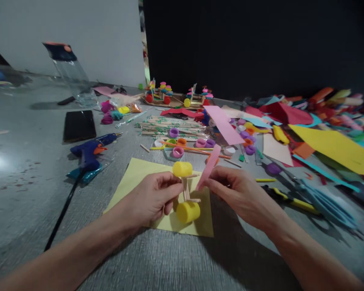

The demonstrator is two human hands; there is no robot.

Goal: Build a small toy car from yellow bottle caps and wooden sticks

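Observation:
Between the fingers of my left hand [159, 194] is a small wooden stick frame [186, 190] with a yellow wheel [188, 212] at its near end and another yellow wheel [182, 169] at its far end. My right hand [241, 188] pinches the lower end of a pink paper strip [210, 166], which slants up just right of the frame. Whether the strip touches the frame I cannot tell. Beneath both lies a pale yellow paper sheet [133, 178] on the grey table.
To the left are a blue glue gun [87, 155] with its black cord, a phone [79, 125] and a clear bottle [71, 74]. Bottle caps [178, 152] and wrapped sticks [170, 126] lie ahead. Scissors [324, 198], a yellow-black cutter [291, 201] and coloured paper [336, 147] spread rightward. Small wheeled models [159, 95] stand behind.

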